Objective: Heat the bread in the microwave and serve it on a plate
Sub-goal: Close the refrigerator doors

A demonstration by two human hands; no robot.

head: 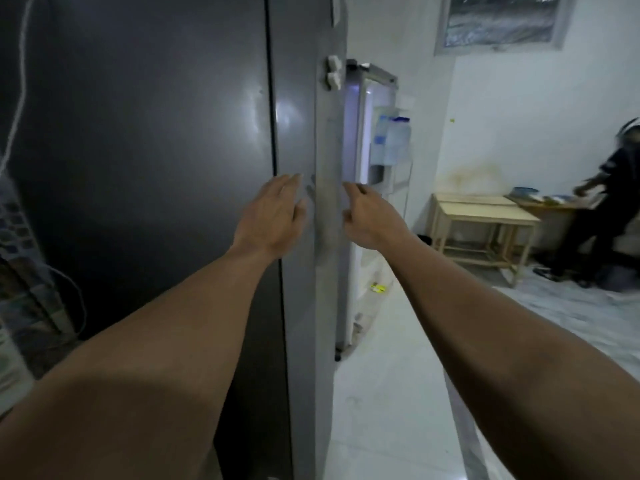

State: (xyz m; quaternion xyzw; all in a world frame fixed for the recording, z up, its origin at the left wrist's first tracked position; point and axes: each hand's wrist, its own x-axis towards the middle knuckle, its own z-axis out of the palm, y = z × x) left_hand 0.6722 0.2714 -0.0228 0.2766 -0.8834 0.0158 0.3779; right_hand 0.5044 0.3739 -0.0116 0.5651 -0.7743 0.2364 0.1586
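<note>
A tall grey fridge [145, 140] fills the left half of the view. Its door [375, 188] stands partly ajar at the right, with light showing inside and plastic bottles [391, 140] on the door shelf. My left hand [273, 216] is flat on the fridge's grey side near the front edge, fingers spread. My right hand [370, 216] reaches to the edge of the ajar door, fingers loosely curled; what they touch is hidden. No bread, microwave or plate for serving is in view.
White tiled floor [398, 393] runs past the fridge. Wooden tables [485, 216] stand against the right wall with dishes [526, 194] on one. A person in dark clothes [602, 209] leans over them. A white cord [17, 81] hangs at the far left.
</note>
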